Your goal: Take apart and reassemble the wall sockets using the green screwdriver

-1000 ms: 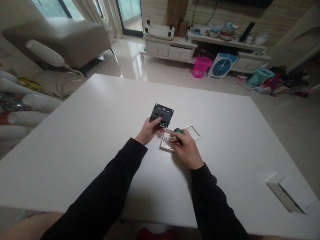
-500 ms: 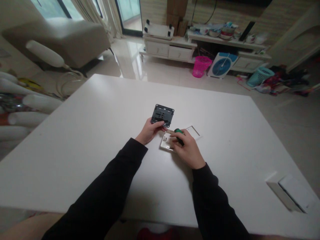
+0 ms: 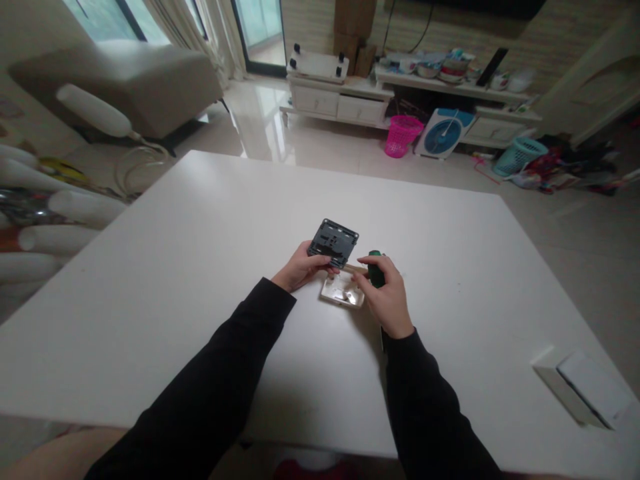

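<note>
In my left hand (image 3: 304,267) is a dark square plastic plate (image 3: 334,241), tilted up, its slotted side facing me and the thumb on its lower edge. My right hand (image 3: 386,290) is curled around the green and black handle of a screwdriver (image 3: 376,268). A thin shaft shows below that hand, beside the sleeve. Thumb and forefinger reach toward the plate's lower right corner; whether they pinch anything small cannot be made out. Below the plate, a shallow white square housing (image 3: 342,291) lies on the table, partly behind my right fingers.
The white table (image 3: 200,253) spreads around my hands. A white box (image 3: 580,387) lies near its right edge. White padded tubes (image 3: 60,237) stand at the left. Past the far edge are a pink basket (image 3: 403,137), a blue fan (image 3: 443,133) and a low cabinet (image 3: 361,108).
The dark plate has moved slightly right and toward me. My right hand has shifted right with the screwdriver, showing more of the white housing; a white panel behind that hand is now mostly hidden.
</note>
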Action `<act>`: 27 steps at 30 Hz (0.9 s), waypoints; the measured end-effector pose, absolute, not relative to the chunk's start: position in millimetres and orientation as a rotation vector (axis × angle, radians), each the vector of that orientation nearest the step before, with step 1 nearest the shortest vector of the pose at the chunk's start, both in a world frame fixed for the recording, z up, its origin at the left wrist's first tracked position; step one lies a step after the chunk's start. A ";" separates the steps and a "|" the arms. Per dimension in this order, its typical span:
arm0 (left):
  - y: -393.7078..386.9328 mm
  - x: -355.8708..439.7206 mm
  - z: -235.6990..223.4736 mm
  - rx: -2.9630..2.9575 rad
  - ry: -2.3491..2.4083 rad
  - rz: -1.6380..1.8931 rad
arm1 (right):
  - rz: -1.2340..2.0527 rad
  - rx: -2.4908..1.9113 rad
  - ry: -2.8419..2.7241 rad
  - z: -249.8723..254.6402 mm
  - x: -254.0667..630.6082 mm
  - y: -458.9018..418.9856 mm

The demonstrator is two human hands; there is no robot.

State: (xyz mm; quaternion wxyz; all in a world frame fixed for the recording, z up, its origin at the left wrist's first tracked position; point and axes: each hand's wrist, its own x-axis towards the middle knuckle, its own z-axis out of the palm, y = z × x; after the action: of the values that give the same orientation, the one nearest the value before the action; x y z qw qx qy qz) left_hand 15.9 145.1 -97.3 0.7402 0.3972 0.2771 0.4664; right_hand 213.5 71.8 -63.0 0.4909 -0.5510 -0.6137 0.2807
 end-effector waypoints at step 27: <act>135.4 15.8 -78.0 1.067 0.523 0.559 | 1.194 -1.083 -0.528 -55.8 213.3 77.4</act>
State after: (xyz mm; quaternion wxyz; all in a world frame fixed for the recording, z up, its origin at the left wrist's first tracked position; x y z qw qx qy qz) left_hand 15.8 135.4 -78.0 0.7921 0.4959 0.2430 0.2601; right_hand 213.3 77.4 -55.8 0.6614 -0.4789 -0.2334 0.5279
